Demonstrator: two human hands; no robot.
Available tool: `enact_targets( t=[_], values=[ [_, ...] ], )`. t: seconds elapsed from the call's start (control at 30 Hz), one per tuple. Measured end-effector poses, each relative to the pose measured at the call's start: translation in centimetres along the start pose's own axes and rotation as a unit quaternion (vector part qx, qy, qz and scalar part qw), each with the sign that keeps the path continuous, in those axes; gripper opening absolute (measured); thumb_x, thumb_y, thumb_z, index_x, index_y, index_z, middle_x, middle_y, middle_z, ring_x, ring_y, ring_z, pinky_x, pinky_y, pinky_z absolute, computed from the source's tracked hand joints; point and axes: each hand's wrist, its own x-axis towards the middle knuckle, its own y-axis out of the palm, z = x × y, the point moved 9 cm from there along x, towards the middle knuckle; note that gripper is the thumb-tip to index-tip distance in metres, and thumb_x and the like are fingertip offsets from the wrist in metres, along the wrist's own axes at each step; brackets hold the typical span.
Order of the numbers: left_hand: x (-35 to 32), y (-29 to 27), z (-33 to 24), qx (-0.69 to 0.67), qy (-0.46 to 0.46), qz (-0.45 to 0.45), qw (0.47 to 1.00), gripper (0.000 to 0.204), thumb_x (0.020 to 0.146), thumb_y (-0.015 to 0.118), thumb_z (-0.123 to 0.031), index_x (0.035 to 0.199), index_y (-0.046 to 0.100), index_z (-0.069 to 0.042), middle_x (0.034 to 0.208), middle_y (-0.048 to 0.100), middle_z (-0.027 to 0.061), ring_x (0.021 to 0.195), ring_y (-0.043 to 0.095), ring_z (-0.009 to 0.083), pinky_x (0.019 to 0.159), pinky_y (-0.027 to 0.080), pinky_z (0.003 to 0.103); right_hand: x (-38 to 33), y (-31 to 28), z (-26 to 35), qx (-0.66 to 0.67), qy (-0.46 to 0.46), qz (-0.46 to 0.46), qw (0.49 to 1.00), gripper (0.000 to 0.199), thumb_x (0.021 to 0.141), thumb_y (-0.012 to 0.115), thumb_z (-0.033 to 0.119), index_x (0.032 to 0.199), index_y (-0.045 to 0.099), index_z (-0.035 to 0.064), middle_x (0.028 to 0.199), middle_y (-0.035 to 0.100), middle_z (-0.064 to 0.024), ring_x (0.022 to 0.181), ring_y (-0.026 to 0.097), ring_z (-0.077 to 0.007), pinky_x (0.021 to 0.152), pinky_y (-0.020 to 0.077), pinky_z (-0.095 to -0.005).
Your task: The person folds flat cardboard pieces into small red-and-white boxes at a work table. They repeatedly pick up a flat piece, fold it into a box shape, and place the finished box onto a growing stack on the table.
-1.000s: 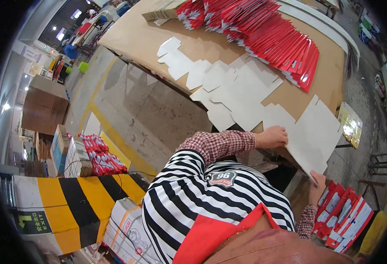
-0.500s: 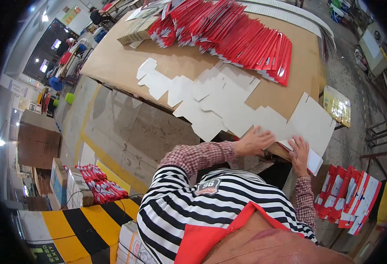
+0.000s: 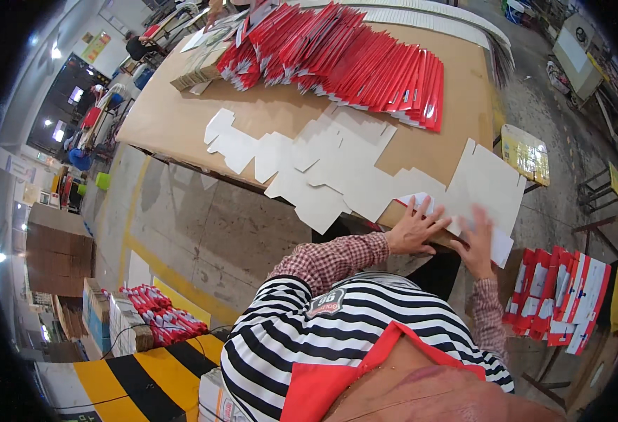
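White card (image 3: 488, 184) is partly hidden: left hand (image 3: 416, 231) splayed over it, right hand (image 3: 478, 250) blurred, grip unclear.

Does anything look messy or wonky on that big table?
A little: the white cardboard pieces overlap at different angles, and some seem to poke past the edge of the brown table. The red packages behind them lean in a long row. I see no spill.

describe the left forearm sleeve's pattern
The left forearm sleeve is checked, dark red and pale, clearest in the head view.
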Motion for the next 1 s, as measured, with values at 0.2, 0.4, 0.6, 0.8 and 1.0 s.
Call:
enact_targets(
  t=[0.2,0.4,0.6,0.8,1.0],
  values=[
    [0.7,0.6,-1.0,-0.001,0.038,0.044,0.998,0.129,0.057,0.076,-0.072,0.157,0.019,-0.012,0.160,0.022,0.0160,0.143,0.019,0.0507,0.108,0.019,0.073,-14.0,3.3,-15.3,0.709,0.281,-0.377,0.525,0.051,0.096,0.063,0.018,0.139,0.045,-0.0037,0.141,0.051,-0.0170,0.129,0.049,-0.0279,0.111,0.0351,-0.0434],
    [2.4,2.7,-6.5,-0.244,0.157,0.032,0.956,0.133,0.054,0.079,-0.071,0.154,0.022,-0.005,0.159,0.026,0.0156,0.148,0.013,0.0425,0.112,0.012,0.072,-3.8,3.5,-7.8,0.400,0.216,-0.305,0.837,0.056,0.098,0.056,0.013,0.146,0.034,-0.0040,0.150,0.040,-0.0158,0.133,0.044,-0.0256,0.112,0.0345,-0.0443],
    [-4.8,0.7,2.2,0.141,-0.016,0.132,0.981,0.095,0.066,0.079,-0.043,0.147,0.038,-0.013,0.147,0.043,0.0104,0.140,0.036,0.0315,0.114,0.027,0.058,3.3,5.6,0.5,-0.015,-0.089,0.162,0.983,0.081,0.080,0.062,0.013,0.154,0.027,0.0052,0.160,0.024,-0.0184,0.149,0.020,-0.0367,0.121,0.0167,-0.0453],
    [-1.8,-3.5,10.6,-0.210,-0.015,0.161,0.964,0.035,0.085,0.070,-0.033,0.072,0.068,-0.002,0.063,0.060,0.0147,0.067,0.066,0.0281,0.062,0.051,0.042,2.7,-0.6,0.5,0.149,0.006,-0.112,0.982,0.083,0.086,0.065,0.033,0.156,0.026,0.0126,0.162,0.018,-0.0169,0.149,0.016,-0.0392,0.122,0.0131,-0.0479],
    [-0.2,-0.1,17.0,-0.308,-0.108,0.184,0.927,0.036,0.074,0.084,-0.033,0.078,0.067,-0.001,0.068,0.066,0.0091,0.067,0.065,0.0211,0.064,0.051,0.034,2.4,6.3,2.1,-0.155,-0.052,0.095,0.982,0.078,0.091,0.052,0.060,0.154,0.032,0.0177,0.162,0.018,-0.0157,0.148,0.012,-0.0418,0.119,0.0124,-0.0552]
  ],
)
